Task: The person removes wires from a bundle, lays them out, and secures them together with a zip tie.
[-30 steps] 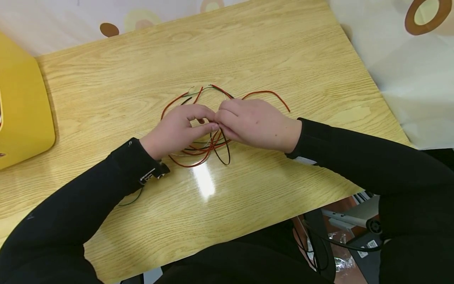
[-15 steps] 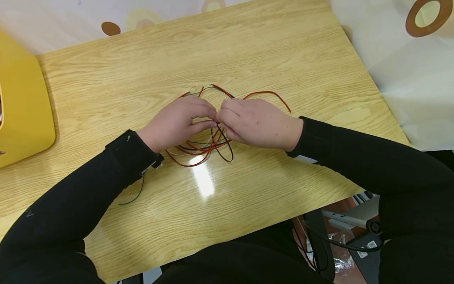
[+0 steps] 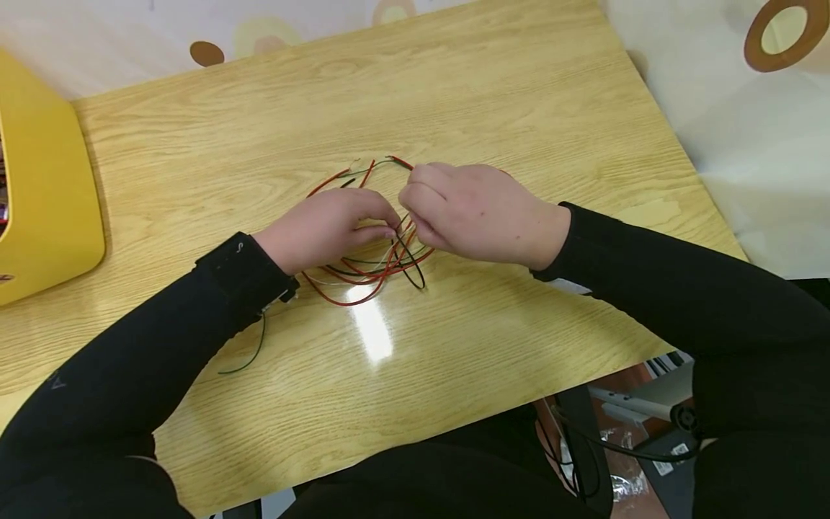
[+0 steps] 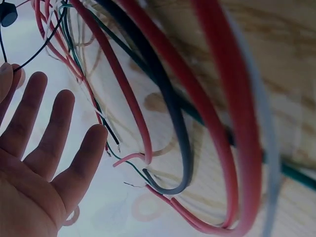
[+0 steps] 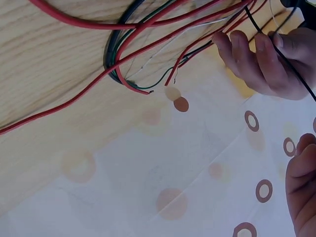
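A tangle of thin wires, red, black, green and white, lies in the middle of the wooden table. My left hand rests on the tangle's left side, with thumb and forefinger pinched together on the strands. My right hand meets it from the right, fingers curled, and pinches a thin black wire. In the right wrist view that black wire runs across the left hand's fingers. The left wrist view shows red and black loops close up beside fingers.
A yellow box stands at the table's left edge. A loose green wire end trails out from under my left sleeve. A pale cloth with brown rings lies behind and to the right of the table. Cables hang below the front edge.
My right hand has lifted a little and moved right, now covering the red loop on the far right. The left hand has slid slightly right along the tangle, still pinching.
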